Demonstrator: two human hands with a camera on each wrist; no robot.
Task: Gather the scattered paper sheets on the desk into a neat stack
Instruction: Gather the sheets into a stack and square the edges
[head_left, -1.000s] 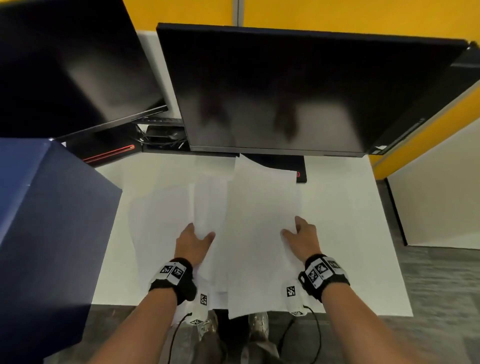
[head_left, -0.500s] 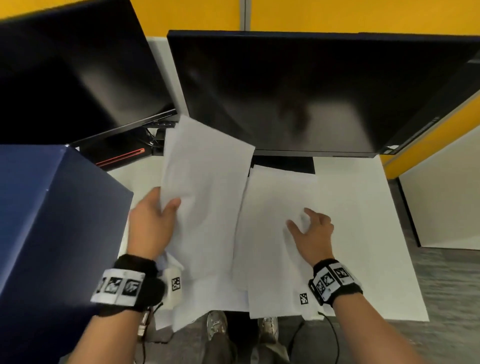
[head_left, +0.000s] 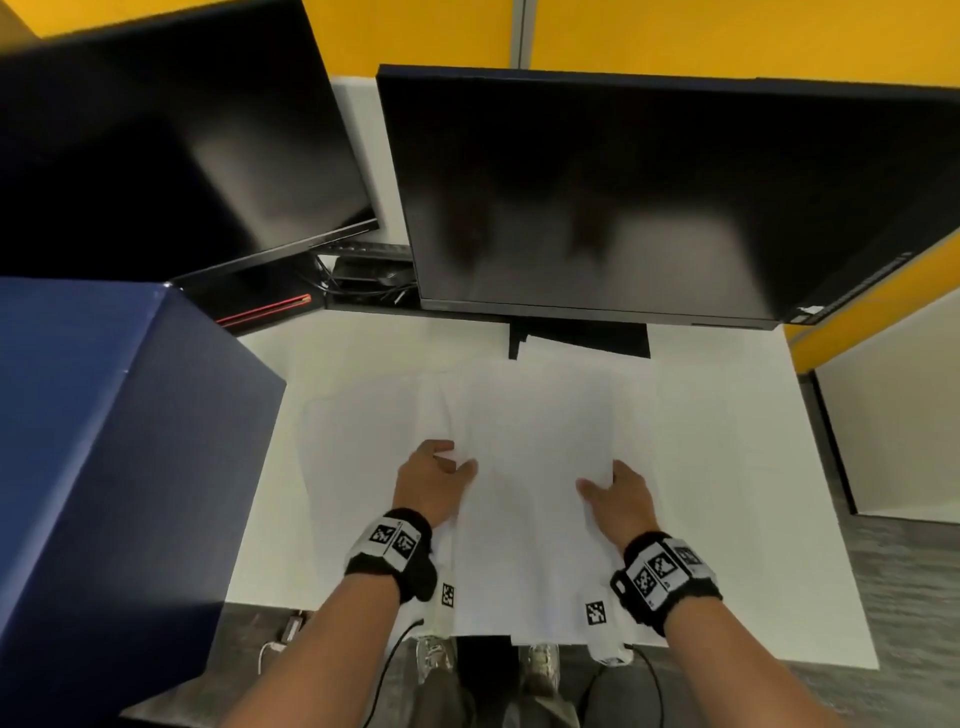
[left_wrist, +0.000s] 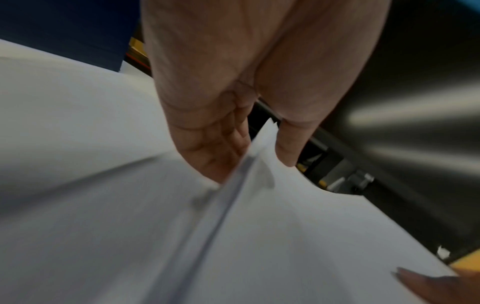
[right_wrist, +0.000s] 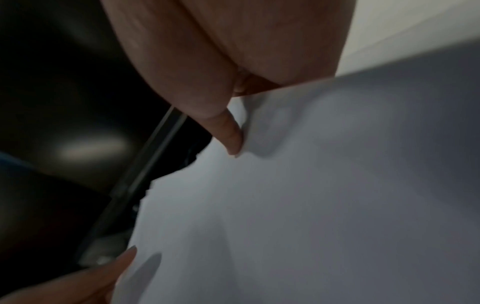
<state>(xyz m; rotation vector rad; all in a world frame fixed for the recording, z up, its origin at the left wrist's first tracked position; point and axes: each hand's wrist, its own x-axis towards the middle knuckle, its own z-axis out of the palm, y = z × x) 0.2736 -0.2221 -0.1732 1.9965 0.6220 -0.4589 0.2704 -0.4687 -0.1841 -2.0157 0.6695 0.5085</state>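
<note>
Several white paper sheets (head_left: 535, 467) lie overlapped in the middle of the white desk (head_left: 753, 493), hanging a little over its front edge. One more sheet (head_left: 353, 441) lies spread out to their left, partly under them. My left hand (head_left: 439, 475) pinches the left edge of the top sheets (left_wrist: 259, 226), thumb above and fingers below. At the right edge, my right hand (head_left: 610, 486) holds the same sheets (right_wrist: 311, 185) with the thumb on top; its fingers are hidden beneath the paper.
A big dark blue box (head_left: 104, 467) stands at the left, over the desk's corner. Two dark monitors (head_left: 649, 197) (head_left: 156, 156) close off the back; the black stand (head_left: 582, 338) of the nearer one touches the papers' far edge. Bare desk lies to the right.
The left hand has brought the lifted sheet down and right onto the middle pile. My right hand, flat on the pile before, now grips its right edge.
</note>
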